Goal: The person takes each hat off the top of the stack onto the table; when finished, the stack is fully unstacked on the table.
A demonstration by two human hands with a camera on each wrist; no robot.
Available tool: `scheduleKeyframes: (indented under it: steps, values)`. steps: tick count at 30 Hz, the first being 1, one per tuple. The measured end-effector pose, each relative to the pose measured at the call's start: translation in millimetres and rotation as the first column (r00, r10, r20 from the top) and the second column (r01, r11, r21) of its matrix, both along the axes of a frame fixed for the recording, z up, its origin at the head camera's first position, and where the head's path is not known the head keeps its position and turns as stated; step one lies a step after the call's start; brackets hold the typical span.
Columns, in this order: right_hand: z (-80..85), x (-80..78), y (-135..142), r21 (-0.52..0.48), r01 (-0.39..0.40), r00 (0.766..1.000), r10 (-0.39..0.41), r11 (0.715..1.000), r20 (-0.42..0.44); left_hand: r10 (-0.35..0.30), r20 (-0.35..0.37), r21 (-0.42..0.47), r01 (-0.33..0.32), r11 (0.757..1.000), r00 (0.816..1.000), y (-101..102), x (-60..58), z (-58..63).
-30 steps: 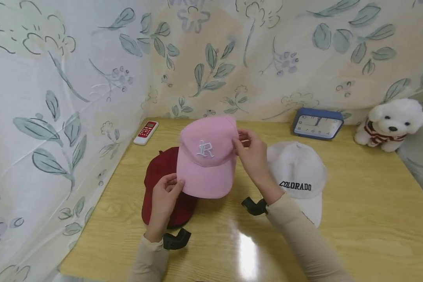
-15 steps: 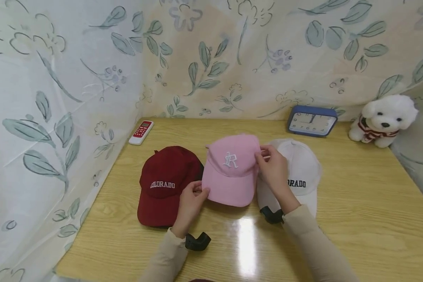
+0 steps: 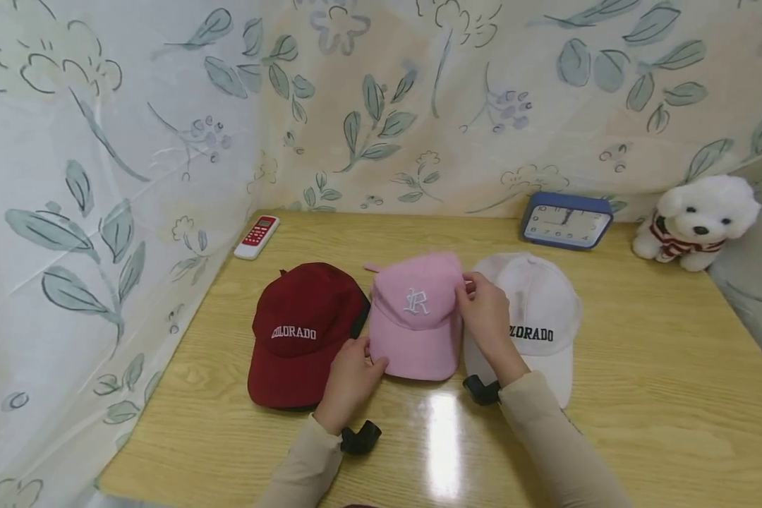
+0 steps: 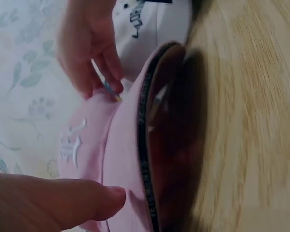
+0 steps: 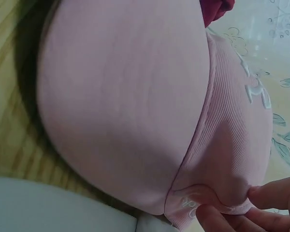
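Where the pink cap sits between the red cap and white cap, left hand pinches its brim and right hand its crown, apparently steadying both sides.

We see the middle cap between the left cap and right cap, remote far left, clock far right.

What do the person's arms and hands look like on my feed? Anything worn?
The left sleeve and right sleeve are long, plain and beige. A bent black piece juts from the left one's end, and a similar piece from the right's. The left hand and right hand are bare: no gloves, and no cables visible.
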State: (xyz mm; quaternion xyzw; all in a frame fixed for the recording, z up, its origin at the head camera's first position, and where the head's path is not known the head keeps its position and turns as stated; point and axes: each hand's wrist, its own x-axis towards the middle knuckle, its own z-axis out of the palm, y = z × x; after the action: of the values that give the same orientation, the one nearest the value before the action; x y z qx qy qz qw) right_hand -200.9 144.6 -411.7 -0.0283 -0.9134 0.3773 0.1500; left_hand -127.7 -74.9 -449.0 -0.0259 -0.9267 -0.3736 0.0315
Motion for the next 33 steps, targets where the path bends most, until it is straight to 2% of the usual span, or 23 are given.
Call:
scheduleKeyframes:
  steps: [4,8,13,16,20,23,28,33]
  values:
    - [0.8,-0.9,0,0.039,0.002,1.0,-0.001,0.999,-0.021,-0.013,-0.014,-0.055,0.013,0.998,1.0,-2,0.8,5.7]
    - [4.2,-3.8,1,0.046,0.031,0.995,-0.026,0.998,-0.1,0.006,-0.017,-0.032,-0.007,0.999,1.0,-11,1.7,16.1]
    - [17.2,-6.1,-6,0.004,0.051,0.967,-0.048,0.999,-0.252,0.024,0.003,0.046,-0.024,0.999,1.0,-43,6.0,36.3]
    - [29.3,-6.4,-19,-0.018,-0.004,0.955,-0.002,1.0,-0.297,0.085,-0.013,0.066,-0.084,0.994,0.996,-69,9.5,48.1]
    - [41.7,-7.2,-49,-0.054,-0.141,0.963,0.124,0.989,-0.24,0.208,-0.032,0.054,-0.206,0.977,0.978,-106,13.8,58.0]
    - [40.2,-9.6,-77,-0.075,-0.242,0.96,0.227,0.967,-0.167,0.281,0.022,-0.005,-0.281,0.96,0.959,-134,18.3,57.7]
    - [23.2,-12.0,-122,-0.066,-0.363,0.932,0.361,0.929,-0.047,0.297,0.153,-0.119,-0.281,0.952,0.943,-166,31.7,46.3]
    - [9.3,-12.4,-152,-0.029,-0.436,0.898,0.437,0.9,0.052,0.303,0.237,-0.161,-0.27,0.949,0.923,-177,42.3,28.6]
